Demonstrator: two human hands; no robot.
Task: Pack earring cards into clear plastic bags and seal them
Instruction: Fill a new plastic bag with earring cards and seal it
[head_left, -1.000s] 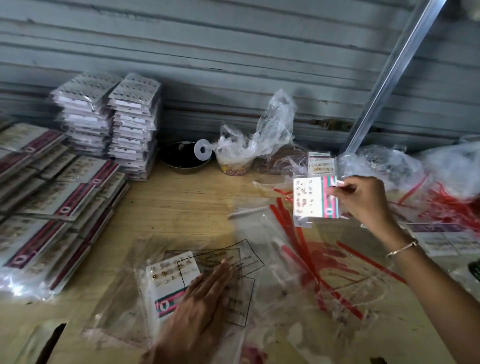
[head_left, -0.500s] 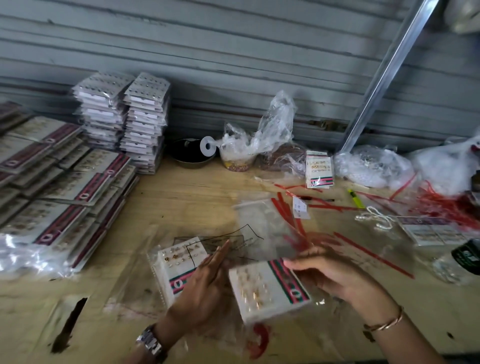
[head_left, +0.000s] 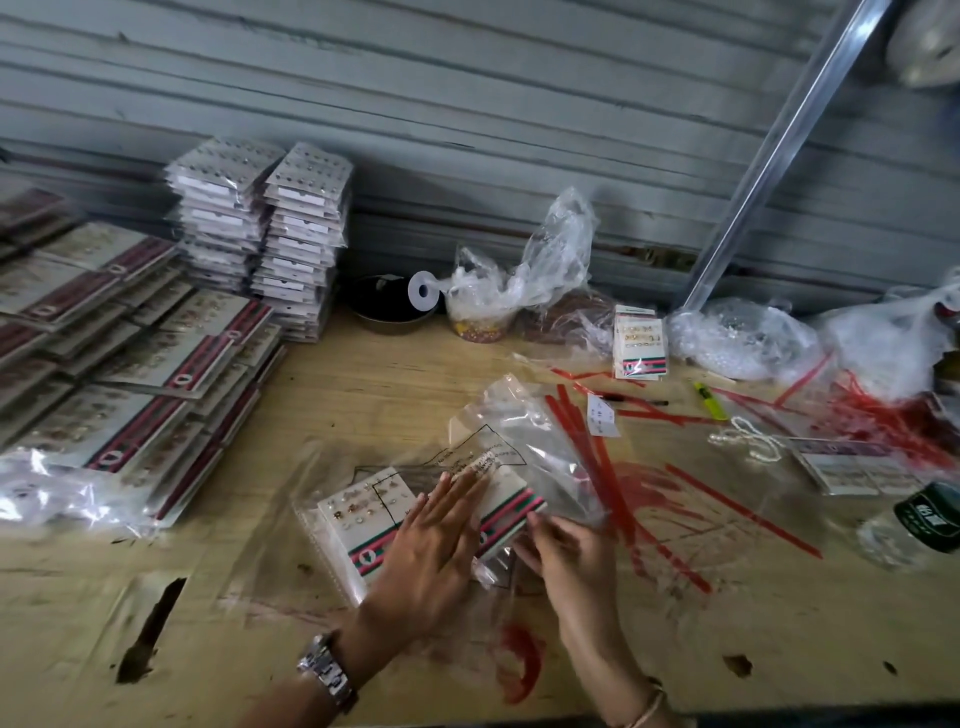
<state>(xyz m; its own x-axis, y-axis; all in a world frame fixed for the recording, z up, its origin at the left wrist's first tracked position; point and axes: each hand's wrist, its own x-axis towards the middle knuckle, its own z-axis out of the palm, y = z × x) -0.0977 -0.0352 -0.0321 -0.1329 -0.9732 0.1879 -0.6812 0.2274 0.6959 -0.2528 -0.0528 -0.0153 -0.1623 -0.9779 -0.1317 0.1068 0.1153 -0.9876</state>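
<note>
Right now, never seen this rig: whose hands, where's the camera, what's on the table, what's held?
No machine here: a person works bare-handed, and the single picture comes from a wide-angle camera on their head, looking down. The left hand presses flat, fingers straight, on one earring card. The right hand pinches the striped end of a second card, which lies under or inside a clear plastic bag; which, I cannot tell. On the wooden table: stacks of packed cards at left, red strips, loose cards at back.

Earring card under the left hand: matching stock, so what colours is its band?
Green-red-green stripes on the white earring card, head view.
</note>
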